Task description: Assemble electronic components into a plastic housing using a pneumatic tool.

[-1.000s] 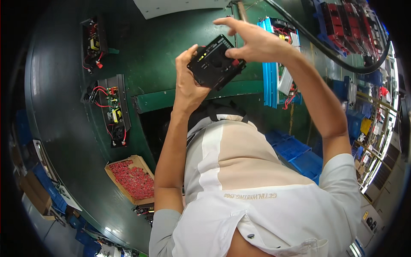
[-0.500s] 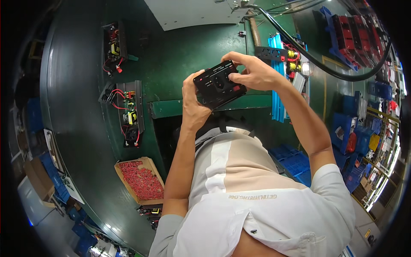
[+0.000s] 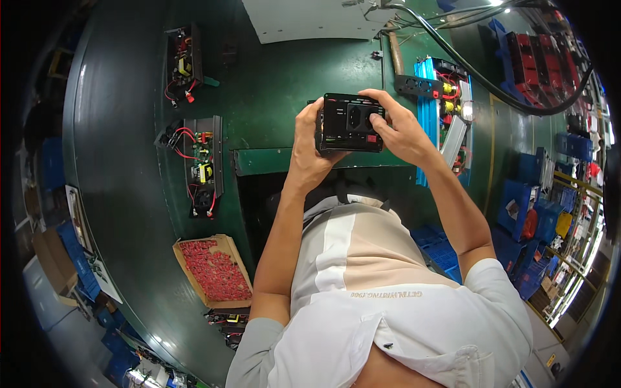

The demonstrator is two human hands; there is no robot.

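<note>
A black power inverter (image 3: 352,124) is held up over the near edge of the green workbench, its socket panel facing me. On that panel are round-cornered dark sockets and a red rocker switch (image 3: 371,138). My left hand (image 3: 309,139) is closed around its left side, the thumb along the edge and the other fingers mostly hidden behind. At the right side my right hand (image 3: 402,129) grips it, with the thumb against the panel beside the socket and the index finger over the top edge.
Open inverter boards (image 3: 206,168) lie on the bench at left, above a cardboard box (image 3: 244,266) of small red parts. Blue-finned housings (image 3: 425,116) with exposed electronics stand at right. A thick black cable (image 3: 511,115) arcs overhead, and a grey panel (image 3: 317,22) stands at the back.
The inverter has turned from a tilt to nearly level and shifted slightly right, with both hands still on it. The whole view has shifted a little too.
</note>
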